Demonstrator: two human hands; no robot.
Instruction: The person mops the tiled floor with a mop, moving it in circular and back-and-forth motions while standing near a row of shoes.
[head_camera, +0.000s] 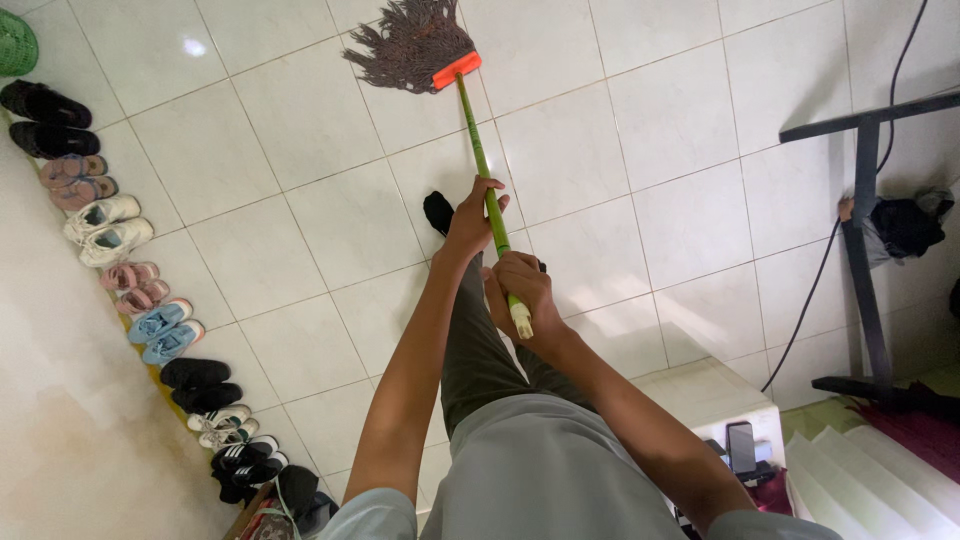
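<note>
Both hands grip the green mop handle (482, 160): the left hand (470, 222) wraps it midway, fingers curled tight; the right hand (520, 290) closes around its top end; the brown mop head (410, 45) rests on white floor tiles (640, 110); shoes (120, 240) line the wall at left; a black table frame (865, 240) and cable (810, 300) stand at right, well apart

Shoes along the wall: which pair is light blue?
The light blue pair, about midway down the row, between a pink pair and a black pair; no other pair there is blue.
</note>
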